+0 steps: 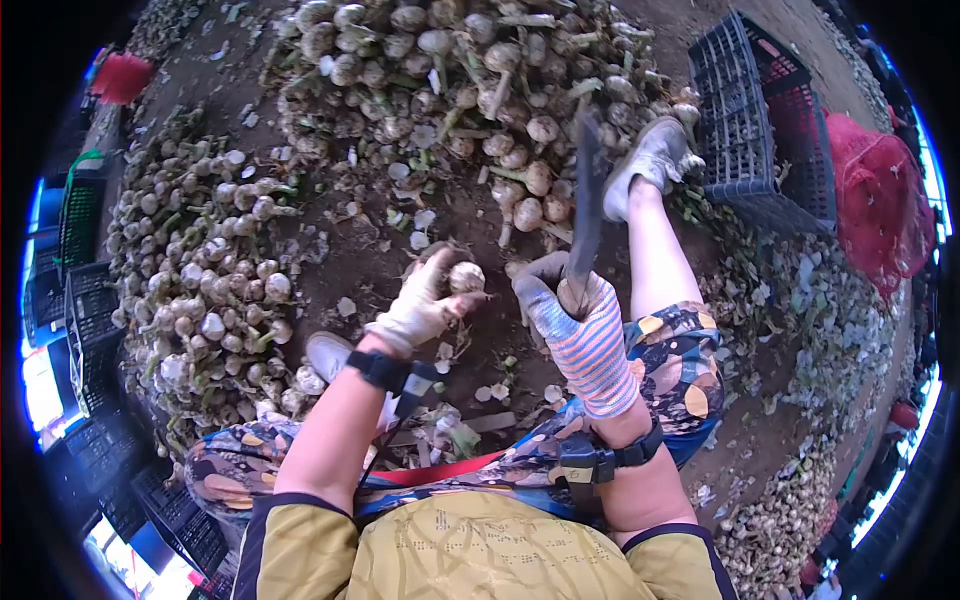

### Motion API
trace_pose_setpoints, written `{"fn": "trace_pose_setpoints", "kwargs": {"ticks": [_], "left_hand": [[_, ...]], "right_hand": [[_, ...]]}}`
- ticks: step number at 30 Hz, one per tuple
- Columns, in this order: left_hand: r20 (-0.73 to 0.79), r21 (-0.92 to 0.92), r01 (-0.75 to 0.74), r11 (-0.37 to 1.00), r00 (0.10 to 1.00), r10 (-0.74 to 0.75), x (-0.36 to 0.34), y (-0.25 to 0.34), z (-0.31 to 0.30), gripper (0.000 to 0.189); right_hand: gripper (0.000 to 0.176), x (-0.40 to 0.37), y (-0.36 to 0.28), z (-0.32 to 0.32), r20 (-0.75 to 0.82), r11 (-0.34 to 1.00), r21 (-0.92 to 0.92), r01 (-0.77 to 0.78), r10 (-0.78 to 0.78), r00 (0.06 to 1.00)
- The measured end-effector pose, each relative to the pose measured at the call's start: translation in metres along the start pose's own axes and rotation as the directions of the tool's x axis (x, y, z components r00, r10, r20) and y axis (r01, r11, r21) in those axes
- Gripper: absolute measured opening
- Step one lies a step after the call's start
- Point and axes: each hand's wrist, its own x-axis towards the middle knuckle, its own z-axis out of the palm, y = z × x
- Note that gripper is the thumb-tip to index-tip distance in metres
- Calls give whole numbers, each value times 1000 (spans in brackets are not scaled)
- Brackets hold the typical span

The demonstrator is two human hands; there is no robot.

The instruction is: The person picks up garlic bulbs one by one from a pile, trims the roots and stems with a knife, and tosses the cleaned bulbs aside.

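My left hand point(422, 305), in a pale, soiled work glove, is closed around a garlic bulb point(465, 278) held at the fingertips. To its right, my right hand point(585, 335) wears a grey and striped knit glove. That hand grips a knife, whose long dark blade point(587, 190) points up and away from me. The knife's handle is mostly hidden in the glove. Just beyond both hands lies a large heap of garlic bulbs with stems point(520, 150). Both hands are above the bare soil between my legs.
Another garlic pile point(200, 300) spreads to my left. A dark plastic crate point(735, 120) stands at the upper right beside a red mesh sack point(875, 200). Garlic skins and trimmings point(835, 330) litter the right side. More dark crates point(95, 330) line the left edge.
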Motion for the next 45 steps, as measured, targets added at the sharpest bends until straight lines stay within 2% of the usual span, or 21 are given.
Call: {"fn": "trace_pose_setpoints", "kwargs": {"ticks": [1, 3, 5, 8, 16, 18, 19, 23, 25, 26, 27, 29, 30, 31, 33, 35, 38, 39, 41, 43, 45], "left_hand": [[-20, -570, 8, 822, 1000, -23, -16, 12, -6, 70], [-82, -622, 19, 783, 993, -89, -41, 62, -36, 73], [-53, -632, 85, 770, 987, -153, -62, 106, -50, 74], [-45, -492, 84, 866, 992, -121, -89, 116, -56, 110], [-134, -399, -13, 917, 990, -45, -108, 125, -37, 87], [-106, 47, -167, 985, 980, 171, -105, 144, -40, 66], [-100, 47, -170, 984, 980, 174, -106, 149, -38, 66], [-41, -227, -16, 974, 999, 6, -111, 165, -28, 47], [130, -469, -8, 883, 989, 77, -120, 176, -32, 43], [308, -751, 491, 441, 852, -425, -122, 181, -32, 46], [292, -759, 478, 443, 857, -424, -123, 179, -34, 46], [-155, -311, -138, 940, 983, 93, -116, 168, -42, 48], [-292, 145, -321, 936, 890, 350, -106, 164, -49, 46], [-243, 444, -242, 863, 894, 376, -105, 167, -59, 51], [-276, 597, -83, 798, 913, 301, -104, 173, -58, 51], [-392, 385, 25, 923, 909, 139, -102, 160, -52, 56], [-421, 64, -54, 996, 904, 76, -97, 142, -48, 57], [-411, -273, -69, 959, 910, -52, -95, 147, -46, 53], [-223, -817, -61, 574, 951, -216, -102, 157, -52, 40], [-255, -965, -238, 111, 951, -173, -96, 149, -38, 38], [-270, -963, -267, 45, 949, -162, -92, 156, -25, 38]], "right_hand": [[5, 0, 6, 1, 30, 994, -107, 26, -23, 999], [9, 0, 16, 6, 77, 971, -210, 114, -100, 992], [18, -5, 20, 11, 256, 627, -676, 387, -293, 921], [27, -15, 12, 24, 370, 574, -683, 452, -263, 891], [29, -24, 9, 27, 511, 448, -644, 620, -351, 785], [22, -22, 14, 24, 505, 434, -644, 631, -379, 776], [22, -20, 17, 21, 499, 433, -647, 627, -381, 778], [15, 0, 43, 4, 512, 441, -485, 755, -557, 654], [15, 19, 67, -14, 284, 512, -713, 479, -414, 865], [10, 23, 61, -18, 274, 494, -743, 452, -392, 878], [6, 21, 57, -15, 237, 565, -653, 504, -479, 845], [6, 15, 48, -10, 151, 885, -357, 301, -263, 953], [9, 8, 38, -6, 131, 916, -320, 240, -208, 969], [9, 3, 32, -2, 130, 916, -318, 243, -211, 969], [11, -5, 28, 5, 170, 881, -344, 324, -281, 944], [14, -6, 40, 6, 155, 867, -403, 294, -252, 955], [15, -8, 48, 7, 148, 906, -363, 220, -177, 973], [15, -10, 47, 9, 164, 912, -352, 211, -161, 973], [15, -15, 43, 16, 190, 943, -256, 213, -167, 967], [14, -23, 37, 23, 226, 975, -145, 170, -134, 965], [16, -31, 26, 31, 251, 923, -233, 307, -248, 936]]}}
